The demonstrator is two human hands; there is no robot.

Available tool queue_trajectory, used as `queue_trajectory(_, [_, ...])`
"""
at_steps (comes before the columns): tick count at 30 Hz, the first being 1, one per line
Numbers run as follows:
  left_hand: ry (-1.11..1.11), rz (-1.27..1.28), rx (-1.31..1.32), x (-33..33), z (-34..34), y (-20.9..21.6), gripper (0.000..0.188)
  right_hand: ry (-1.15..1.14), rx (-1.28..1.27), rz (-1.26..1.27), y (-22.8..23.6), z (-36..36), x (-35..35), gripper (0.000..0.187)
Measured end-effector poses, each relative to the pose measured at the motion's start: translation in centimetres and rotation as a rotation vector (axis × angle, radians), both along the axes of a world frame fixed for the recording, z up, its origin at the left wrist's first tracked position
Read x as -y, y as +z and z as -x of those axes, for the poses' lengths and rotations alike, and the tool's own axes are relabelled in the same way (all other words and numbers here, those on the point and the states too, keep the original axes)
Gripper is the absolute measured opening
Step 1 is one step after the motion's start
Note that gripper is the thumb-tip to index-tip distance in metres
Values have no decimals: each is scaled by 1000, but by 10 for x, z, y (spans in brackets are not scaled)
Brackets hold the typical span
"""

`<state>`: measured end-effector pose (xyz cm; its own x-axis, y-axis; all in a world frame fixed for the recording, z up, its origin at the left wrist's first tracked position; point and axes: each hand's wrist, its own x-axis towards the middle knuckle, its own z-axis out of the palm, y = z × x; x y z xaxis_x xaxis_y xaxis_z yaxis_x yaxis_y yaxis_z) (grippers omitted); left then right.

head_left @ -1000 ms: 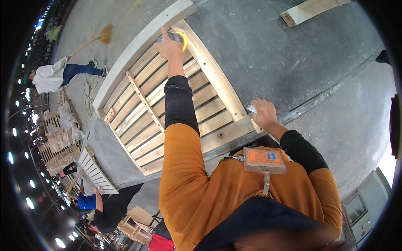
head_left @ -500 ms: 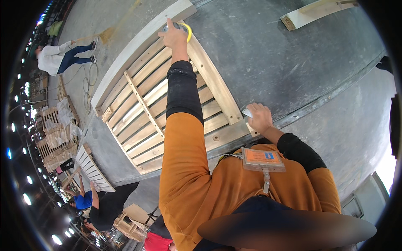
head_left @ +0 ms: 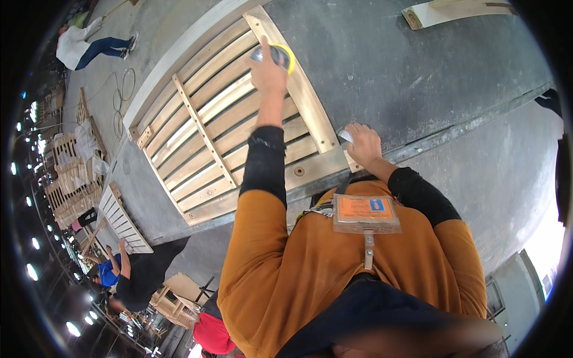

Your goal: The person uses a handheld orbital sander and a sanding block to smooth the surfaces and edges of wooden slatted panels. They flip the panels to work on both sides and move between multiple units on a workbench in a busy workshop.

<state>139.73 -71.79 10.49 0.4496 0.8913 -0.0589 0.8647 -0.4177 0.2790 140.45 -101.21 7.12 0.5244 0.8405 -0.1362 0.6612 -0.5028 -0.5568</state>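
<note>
A slatted wooden frame (head_left: 209, 128) lies flat on a grey workbench (head_left: 382, 65). My left hand (head_left: 267, 70) is stretched out over the frame's right rail and grips a round yellow-rimmed tool (head_left: 280, 55) pressed on the wood. My right hand (head_left: 361, 143) rests at the frame's near right corner, closed on a small pale object (head_left: 346, 136) that I cannot make out. My orange sleeves with black cuffs and a badge on my chest fill the lower part of the view.
A pale wooden piece (head_left: 453, 11) lies at the bench's far right. A person in white (head_left: 83, 45) bends over on the floor at far left, near cables. Stacked slatted frames (head_left: 71, 179) and two crouching people (head_left: 119, 280) are at the lower left.
My left hand with the round tool has moved along the frame's right rail toward me. The right hand stays at the near corner. The view has shifted slightly.
</note>
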Motion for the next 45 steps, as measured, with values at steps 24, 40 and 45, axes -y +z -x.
queue_trajectory(24, [46,203,-7,220,209,6,85,-27,14,82,3,1,-4,21])
queue_trajectory(40, [-4,195,1,159,142,13,89,-14,-1,54,-6,-1,-2,23])
queue_trajectory(45, [164,163,-37,144,176,13,89,-27,-23,11,-10,0,-3,24])
